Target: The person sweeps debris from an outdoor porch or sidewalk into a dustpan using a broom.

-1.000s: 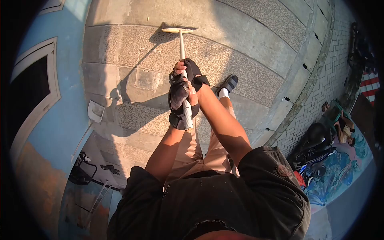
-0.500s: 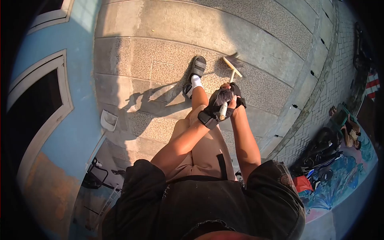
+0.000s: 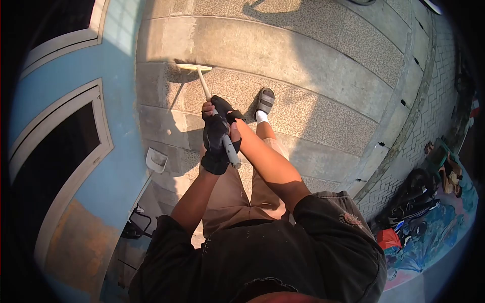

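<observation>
A broom (image 3: 204,85) with a long pale handle slants across my front. Its cream head (image 3: 193,67) is down at the paving, left of my sandalled foot (image 3: 265,98), and its bristles are hard to make out. My left hand (image 3: 216,139), in a black fingerless glove, is closed around the handle near its top end. Further along the shaft, my right hand (image 3: 222,107) grips it too, gloved the same way. The two hands sit close together and partly overlap, so some fingers are hidden.
A blue wall (image 3: 118,86) with dark windows runs along my left. A white dustpan (image 3: 156,160) is beside its base. To the right, a kerb (image 3: 404,136) borders brick paving, with a parked motorbike (image 3: 409,194) and a seated person (image 3: 449,174) beyond.
The broom has swung from the right of my foot across to the left, towards the blue wall. Both hands have moved left with it, still gripping the handle.
</observation>
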Demonstrator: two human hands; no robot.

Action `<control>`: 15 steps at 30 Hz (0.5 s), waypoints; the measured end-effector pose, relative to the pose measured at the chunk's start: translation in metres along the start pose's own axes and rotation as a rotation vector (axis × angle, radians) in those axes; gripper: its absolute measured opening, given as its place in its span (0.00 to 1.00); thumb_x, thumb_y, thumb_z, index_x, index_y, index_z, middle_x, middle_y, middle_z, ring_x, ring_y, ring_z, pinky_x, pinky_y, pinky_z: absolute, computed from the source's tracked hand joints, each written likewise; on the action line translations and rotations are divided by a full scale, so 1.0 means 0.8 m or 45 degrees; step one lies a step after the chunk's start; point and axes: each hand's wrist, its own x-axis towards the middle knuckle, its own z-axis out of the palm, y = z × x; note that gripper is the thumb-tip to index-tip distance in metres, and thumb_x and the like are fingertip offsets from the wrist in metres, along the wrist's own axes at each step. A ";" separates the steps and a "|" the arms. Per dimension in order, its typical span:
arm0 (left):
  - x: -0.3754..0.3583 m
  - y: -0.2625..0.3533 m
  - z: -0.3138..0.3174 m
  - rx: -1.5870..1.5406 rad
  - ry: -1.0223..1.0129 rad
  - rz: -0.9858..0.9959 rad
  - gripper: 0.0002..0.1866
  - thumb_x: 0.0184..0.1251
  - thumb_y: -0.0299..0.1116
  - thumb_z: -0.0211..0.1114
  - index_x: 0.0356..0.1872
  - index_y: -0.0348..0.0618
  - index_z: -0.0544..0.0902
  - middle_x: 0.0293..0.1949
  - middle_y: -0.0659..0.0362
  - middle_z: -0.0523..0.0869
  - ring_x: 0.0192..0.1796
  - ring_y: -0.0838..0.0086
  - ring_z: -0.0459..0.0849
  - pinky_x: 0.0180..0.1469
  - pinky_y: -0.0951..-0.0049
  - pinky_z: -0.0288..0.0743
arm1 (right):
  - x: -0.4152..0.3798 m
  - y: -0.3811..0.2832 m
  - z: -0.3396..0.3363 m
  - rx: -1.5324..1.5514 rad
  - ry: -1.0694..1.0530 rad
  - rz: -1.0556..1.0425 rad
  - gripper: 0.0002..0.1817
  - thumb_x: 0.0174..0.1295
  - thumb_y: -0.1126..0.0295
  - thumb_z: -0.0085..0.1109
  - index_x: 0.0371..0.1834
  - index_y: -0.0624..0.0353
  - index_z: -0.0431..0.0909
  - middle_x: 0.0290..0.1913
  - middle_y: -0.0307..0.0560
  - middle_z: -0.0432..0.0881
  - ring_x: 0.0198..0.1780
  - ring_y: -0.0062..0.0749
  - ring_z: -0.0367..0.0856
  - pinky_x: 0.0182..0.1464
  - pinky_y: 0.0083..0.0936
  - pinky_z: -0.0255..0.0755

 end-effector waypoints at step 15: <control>0.069 -0.069 0.017 -0.792 -0.135 0.230 0.09 0.48 0.21 0.67 0.28 0.42 0.75 0.30 0.53 0.77 0.33 0.59 0.78 0.37 0.68 0.75 | -0.108 -0.076 0.056 -0.255 0.314 -0.662 0.16 0.64 0.52 0.46 0.27 0.52 0.66 0.22 0.35 0.66 0.28 0.31 0.67 0.26 0.30 0.64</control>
